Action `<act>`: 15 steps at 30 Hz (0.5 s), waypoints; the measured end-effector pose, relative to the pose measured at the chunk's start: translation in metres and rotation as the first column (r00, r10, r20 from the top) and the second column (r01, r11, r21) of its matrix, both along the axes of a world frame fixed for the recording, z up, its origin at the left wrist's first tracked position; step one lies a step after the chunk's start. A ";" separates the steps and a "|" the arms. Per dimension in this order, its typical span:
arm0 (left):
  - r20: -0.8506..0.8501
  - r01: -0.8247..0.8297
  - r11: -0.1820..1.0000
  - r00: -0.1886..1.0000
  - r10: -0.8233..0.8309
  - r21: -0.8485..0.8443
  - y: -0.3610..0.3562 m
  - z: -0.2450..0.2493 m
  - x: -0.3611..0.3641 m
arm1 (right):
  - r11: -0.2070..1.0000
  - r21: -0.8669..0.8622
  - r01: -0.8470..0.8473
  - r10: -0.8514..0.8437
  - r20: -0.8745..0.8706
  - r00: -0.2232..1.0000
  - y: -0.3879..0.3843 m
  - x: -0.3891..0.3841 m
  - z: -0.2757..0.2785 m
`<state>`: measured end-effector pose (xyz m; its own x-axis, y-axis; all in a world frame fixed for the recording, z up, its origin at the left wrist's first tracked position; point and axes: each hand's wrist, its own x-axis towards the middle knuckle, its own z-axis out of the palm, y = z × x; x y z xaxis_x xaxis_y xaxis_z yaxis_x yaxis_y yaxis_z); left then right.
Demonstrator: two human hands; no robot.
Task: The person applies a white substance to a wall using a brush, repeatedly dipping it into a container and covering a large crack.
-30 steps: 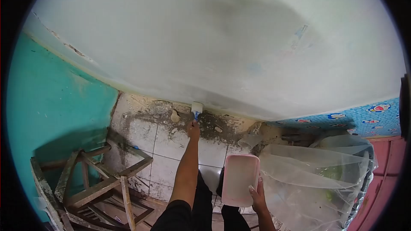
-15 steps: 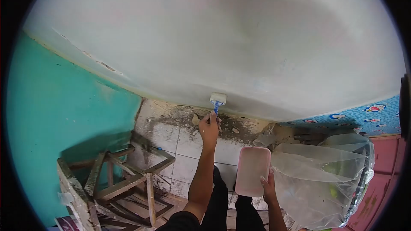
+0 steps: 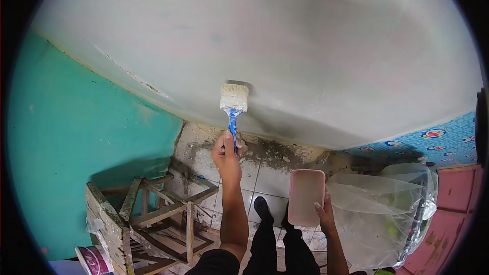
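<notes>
My left hand [image 3: 227, 153] is closed around the blue handle of a paintbrush [image 3: 234, 99]. Its wide head is caked in white, bristles pointing up and close to the pale wall [image 3: 326, 56], where a shadow falls just above the tips. Low on the right, my right hand [image 3: 325, 211] grips the side of a shallow pink tray [image 3: 307, 198], thumb over the rim. The tray's inside looks pale.
On the left, a worn wooden frame [image 3: 160, 217] stands by a green wall [image 3: 97, 117], with a white-and-magenta bucket [image 3: 95, 259] behind. Clear plastic sheeting [image 3: 377, 219] covers things at right, near a pink panel [image 3: 456, 209]. Dirty tiled floor [image 3: 267, 181] runs along the wall base.
The paintbrush in my left hand has moved left and looks larger and more upright, with its bristles now showing. My right hand still holds the tray; the view has shifted slightly.
</notes>
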<state>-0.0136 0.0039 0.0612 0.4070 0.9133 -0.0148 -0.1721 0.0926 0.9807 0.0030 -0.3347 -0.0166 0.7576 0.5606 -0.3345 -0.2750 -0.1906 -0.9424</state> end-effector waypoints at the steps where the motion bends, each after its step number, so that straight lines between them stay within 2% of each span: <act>1: 0.001 0.025 1.000 1.000 -0.025 0.011 0.002 -0.010 0.005 | 1.000 0.012 0.003 -0.003 0.000 1.000 0.003 0.001 0.002; 4: -0.044 0.077 0.996 0.996 -0.075 0.053 0.009 -0.070 0.020 | 1.000 0.022 -0.012 0.013 -0.035 0.999 0.007 -0.003 0.006; 9: -0.220 0.096 0.988 0.973 -0.067 0.124 0.020 -0.225 0.031 | 0.999 0.044 0.002 0.002 -0.097 0.995 0.016 -0.013 0.015; 12: -0.424 0.154 0.960 0.905 -0.042 0.233 0.011 -0.294 0.015 | 0.998 0.061 0.001 0.006 -0.118 0.993 0.016 -0.022 0.017; 14: -0.464 0.106 0.987 0.885 -0.039 0.120 0.001 -0.323 0.005 | 0.999 0.052 -0.012 0.017 -0.103 0.995 0.015 -0.026 0.022; 15: -0.482 0.080 0.995 0.875 -0.040 0.063 -0.003 -0.321 0.007 | 0.999 0.047 -0.018 0.023 -0.093 0.995 0.013 -0.027 0.025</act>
